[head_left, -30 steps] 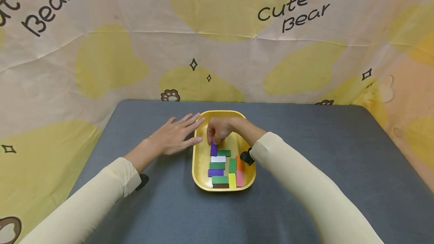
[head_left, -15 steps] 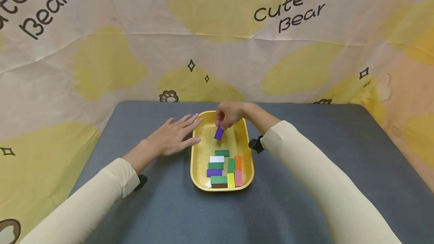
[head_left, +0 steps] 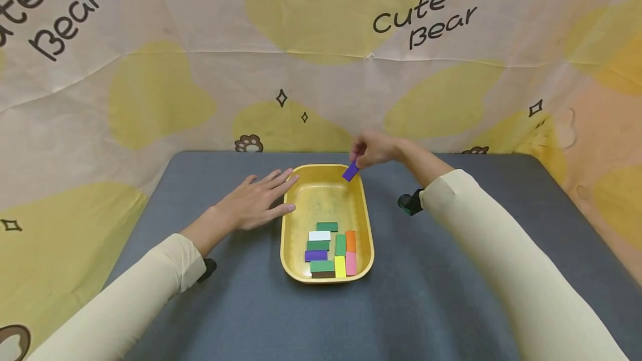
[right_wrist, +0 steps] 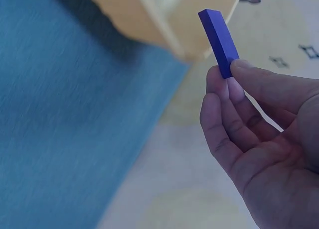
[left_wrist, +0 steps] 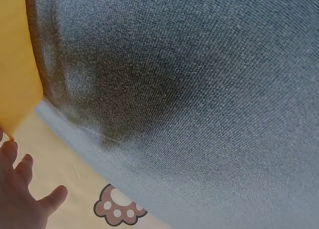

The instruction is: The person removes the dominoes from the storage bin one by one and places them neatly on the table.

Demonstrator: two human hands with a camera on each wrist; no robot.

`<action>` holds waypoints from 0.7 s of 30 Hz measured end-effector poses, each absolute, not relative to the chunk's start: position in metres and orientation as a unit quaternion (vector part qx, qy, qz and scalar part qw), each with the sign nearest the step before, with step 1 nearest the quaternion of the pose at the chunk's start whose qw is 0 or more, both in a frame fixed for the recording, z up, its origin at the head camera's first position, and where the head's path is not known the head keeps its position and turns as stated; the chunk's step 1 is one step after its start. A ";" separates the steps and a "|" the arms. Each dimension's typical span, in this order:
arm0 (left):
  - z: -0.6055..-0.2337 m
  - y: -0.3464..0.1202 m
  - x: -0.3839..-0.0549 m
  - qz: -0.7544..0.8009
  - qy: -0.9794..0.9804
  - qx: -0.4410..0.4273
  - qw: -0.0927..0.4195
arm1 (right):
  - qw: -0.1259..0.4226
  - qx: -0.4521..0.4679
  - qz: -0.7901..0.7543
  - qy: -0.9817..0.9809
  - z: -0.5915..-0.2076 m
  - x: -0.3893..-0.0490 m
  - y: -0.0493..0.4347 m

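Observation:
My right hand [head_left: 373,148] pinches a purple block [right_wrist: 218,40] by one end between thumb and fingertips. In the head view the block overlaps the far right corner of a yellow tray [head_left: 283,244]. My left hand [head_left: 258,199] lies with straight, spread fingers along the tray's left rim, holding nothing. Flat inside the tray's near half are several small blocks: a green block [head_left: 327,227], a white block [head_left: 319,235], another purple block [head_left: 316,255], an orange block [head_left: 351,241], a pink block [head_left: 351,264], a yellow block [head_left: 340,267] and a brown block [head_left: 323,274], with more green ones among them.
The tray stands in the middle of a table with a grey-blue cloth [head_left: 241,305]. Behind it hangs a printed curtain [head_left: 321,27], close to the table's far edge. A small black device sits at each wrist.
My right hand has lifted the purple block away from beside the far green block and carried it back and right to the tray's corner. The left hand stays in place.

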State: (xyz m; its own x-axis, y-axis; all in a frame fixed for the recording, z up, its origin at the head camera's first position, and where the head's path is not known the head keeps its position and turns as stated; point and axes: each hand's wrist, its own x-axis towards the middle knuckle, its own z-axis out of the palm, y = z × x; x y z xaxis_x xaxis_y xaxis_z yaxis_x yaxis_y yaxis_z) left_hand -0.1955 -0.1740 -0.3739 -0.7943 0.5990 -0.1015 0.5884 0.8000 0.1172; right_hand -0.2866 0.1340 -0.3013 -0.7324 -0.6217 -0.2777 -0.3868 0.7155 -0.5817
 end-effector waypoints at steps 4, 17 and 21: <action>-0.373 -0.173 -0.196 0.039 0.946 0.314 0.067 | 0.223 -0.271 -0.280 0.893 -0.303 -0.290 0.156; -0.373 -0.174 -0.195 0.037 0.946 0.314 0.063 | 0.173 -0.204 -0.294 0.918 -0.333 -0.291 0.197; -0.373 -0.173 -0.195 0.035 0.946 0.315 0.064 | 0.144 -0.180 -0.317 0.920 -0.350 -0.292 0.206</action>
State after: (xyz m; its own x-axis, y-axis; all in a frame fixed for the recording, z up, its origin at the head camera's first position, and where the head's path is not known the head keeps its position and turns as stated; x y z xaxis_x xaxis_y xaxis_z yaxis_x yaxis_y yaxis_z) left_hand -0.1954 -0.1729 -0.3732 -0.7931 0.6009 -0.0990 0.5921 0.7989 0.1060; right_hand -0.2915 0.2056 -0.3495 -0.8940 -0.4219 -0.1507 -0.2396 0.7344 -0.6350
